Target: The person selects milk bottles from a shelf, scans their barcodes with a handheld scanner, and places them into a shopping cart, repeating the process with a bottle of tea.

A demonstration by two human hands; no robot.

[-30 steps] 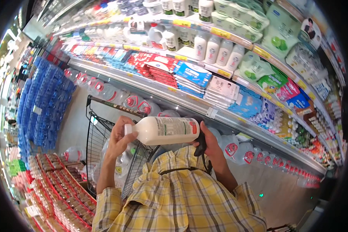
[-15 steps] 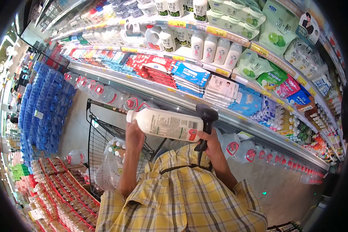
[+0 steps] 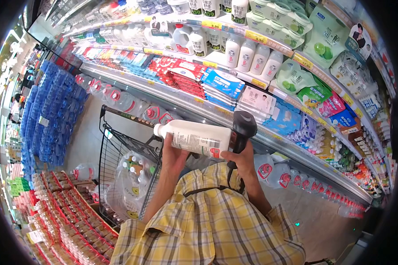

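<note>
A white plastic bottle of milk or yogurt (image 3: 194,136) lies almost level in front of my chest, its cap pointing left. Fingers of my left hand (image 3: 173,154) are closed around it near the neck, from below. The label with small print and a barcode faces up toward me. My right hand (image 3: 242,158) grips the handle of a black handheld barcode scanner (image 3: 244,126), whose head stands beside the bottle's base. The right thumb touches or nearly touches the bottle's bottom end. Part of the right fingers is hidden behind the handle.
A black wire shopping cart (image 3: 102,150) at left carries a clear plastic bag of bottles (image 3: 130,181). Ahead runs a chilled dairy shelf (image 3: 199,99). Large water bottles (image 3: 274,172) line its foot. Blue stacked packs (image 3: 53,119) and boxed goods (image 3: 70,216) stand further left.
The bottle has shifted a little right and rolled, so its label sits at a different angle. My left hand has moved right, further under it. The scanner has moved slightly right.
</note>
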